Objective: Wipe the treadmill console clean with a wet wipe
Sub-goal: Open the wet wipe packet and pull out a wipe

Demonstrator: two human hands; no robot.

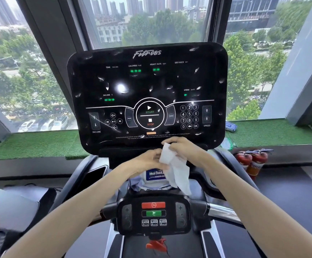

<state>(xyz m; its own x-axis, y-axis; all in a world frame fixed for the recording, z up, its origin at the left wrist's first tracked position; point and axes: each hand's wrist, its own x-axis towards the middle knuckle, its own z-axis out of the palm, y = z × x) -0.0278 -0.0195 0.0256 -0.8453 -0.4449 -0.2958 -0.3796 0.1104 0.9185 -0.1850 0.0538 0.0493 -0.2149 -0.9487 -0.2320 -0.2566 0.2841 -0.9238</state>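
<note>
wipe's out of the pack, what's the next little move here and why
Probably lift the wet wipe up onto the console screen. Both the left hand and right hand hold it just below the panel, still partly folded, and the glass shows many smudges.

Both forearms bare, no sleeves; hands ungloved.

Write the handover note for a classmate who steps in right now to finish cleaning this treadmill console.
Left hand and right hand: both grip the white wet wipe, partly unfolded, just below the console.
Wipe packet sits in the tray under the hands.
Done: wipe pulled out.
Left: the console shows smudges all over, apparently unwiped; finish unfolding, then wipe the screen and button area.
</note>
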